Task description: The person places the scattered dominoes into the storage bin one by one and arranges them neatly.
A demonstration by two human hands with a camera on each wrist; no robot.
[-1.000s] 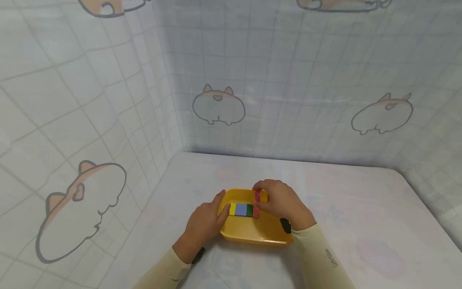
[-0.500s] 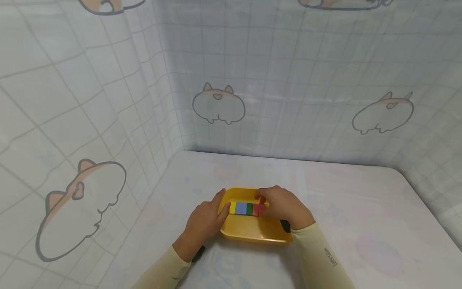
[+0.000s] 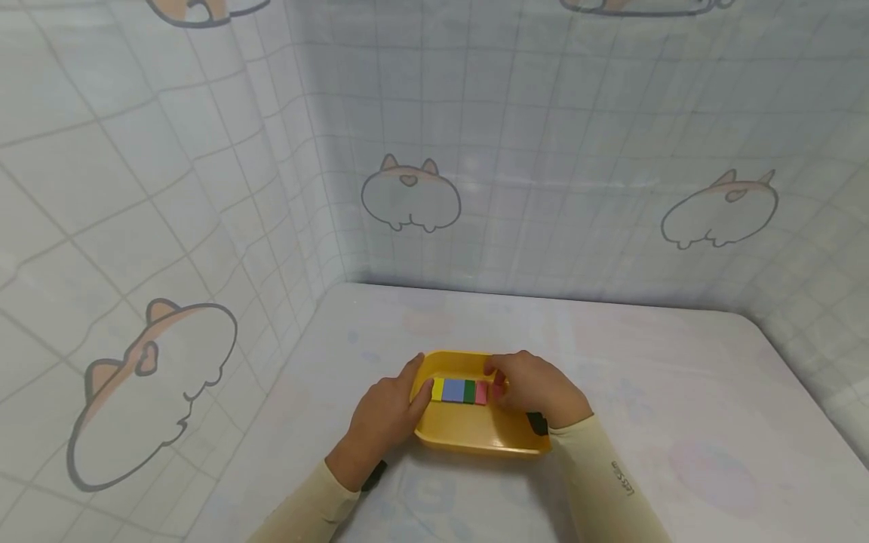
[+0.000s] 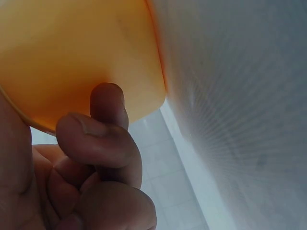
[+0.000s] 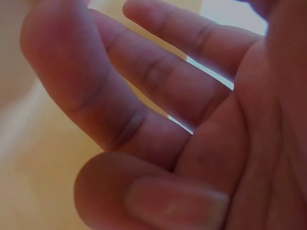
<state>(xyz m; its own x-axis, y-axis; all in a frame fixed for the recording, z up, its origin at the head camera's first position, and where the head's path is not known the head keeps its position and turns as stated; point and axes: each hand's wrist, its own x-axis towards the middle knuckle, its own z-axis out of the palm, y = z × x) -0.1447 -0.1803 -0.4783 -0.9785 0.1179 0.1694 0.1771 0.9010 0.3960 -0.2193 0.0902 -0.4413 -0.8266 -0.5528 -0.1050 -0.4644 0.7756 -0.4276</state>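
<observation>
Inside the yellow tray (image 3: 468, 430), bright multicoloured blocks (image 3: 456, 391)

reddish block (image 3: 498, 382) partly behind right hand (image 3: 539, 386), 2 sleeves (image 3: 604, 483) cut off

A pale wall covering (image 3: 536, 98) with grey grid lines fills the top and both sides of the head view. It bears 3 whole animal drawings: a centre figure (image 3: 410, 200), a tilted right-hand figure (image 3: 721, 217) and a larger slanting figure (image 3: 152, 392) at lower left. 2 cropped drawings (image 3: 645, 6) meet the top edge. Below spreads a whitish table (image 3: 631, 385), with a pinkish oval (image 3: 713, 475) at lower right and a faint bluish mark (image 3: 434, 494) near bottom centre, perhaps a letter.
</observation>
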